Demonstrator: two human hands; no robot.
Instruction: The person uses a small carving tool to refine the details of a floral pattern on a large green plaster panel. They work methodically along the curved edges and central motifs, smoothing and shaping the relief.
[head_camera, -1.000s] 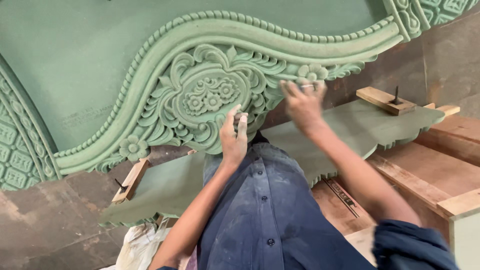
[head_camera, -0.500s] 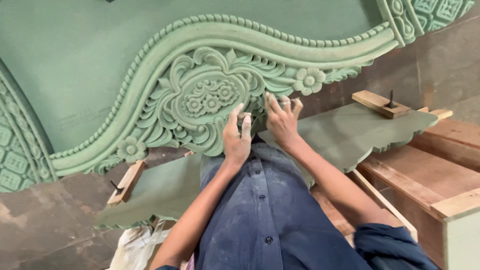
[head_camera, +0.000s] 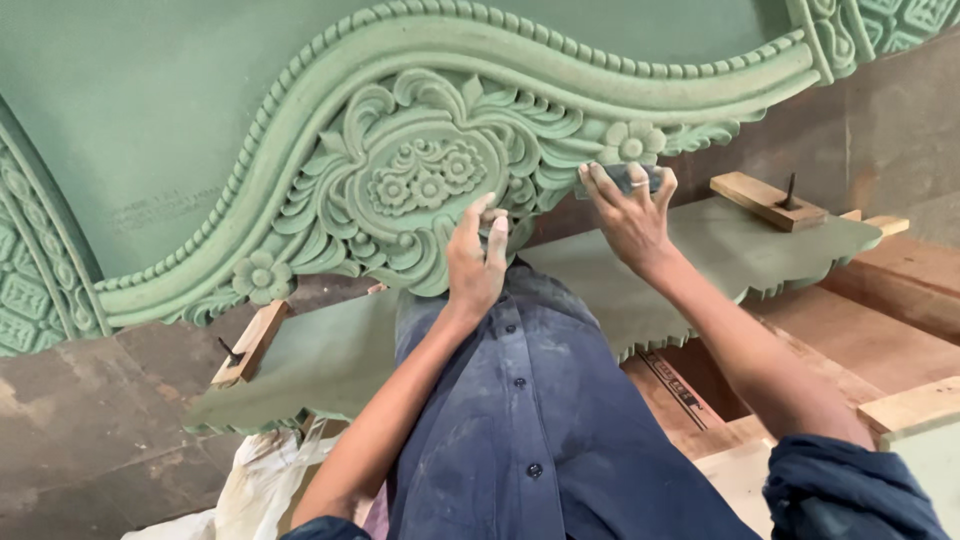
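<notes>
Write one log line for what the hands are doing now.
left hand: on green carved panel | right hand: pressing small dark pad by carved flower

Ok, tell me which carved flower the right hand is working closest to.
The right hand is beside the upper-right flower; the lower-left flower is far off.

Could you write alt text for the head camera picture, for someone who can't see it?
A person's left hand braces the lower edge of a large green carved panel while the right hand presses a small dark pad against its floral carving. Wooden blocks rest on a green board below.
</notes>
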